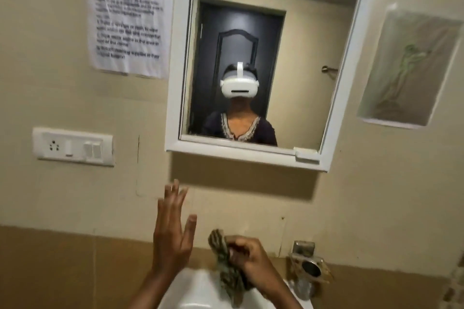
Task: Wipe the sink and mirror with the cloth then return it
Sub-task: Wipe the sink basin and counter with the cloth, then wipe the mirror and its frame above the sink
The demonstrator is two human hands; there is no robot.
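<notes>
- Two hands show above one white sink (190,288), whose basin is cut off by the bottom edge of the picture.
- The left hand (170,236) is raised with palm upright and fingers spread, holding nothing, clear of the wall and of the other hand.
- The right hand (253,261) is closed around one bunched, dark patterned cloth (226,266); the cloth's top sticks up past the fingers and its tail hangs down over the sink's back rim.
- One mirror (263,57) in a white frame hangs above the hands, well apart from the cloth, its top cropped by the picture's upper edge.
- One metal tap (307,266) stands on the wall just right of the right hand, near the sink's right corner.
- One printed paper notice (129,15) is stuck to the wall left of the mirror; its text is too blurred to read.
- One white switch plate (72,147) sits lower left, with open wall between it and the left hand.
- One recessed wall niche (406,70) lies right of the mirror; what it holds is unclear.
</notes>
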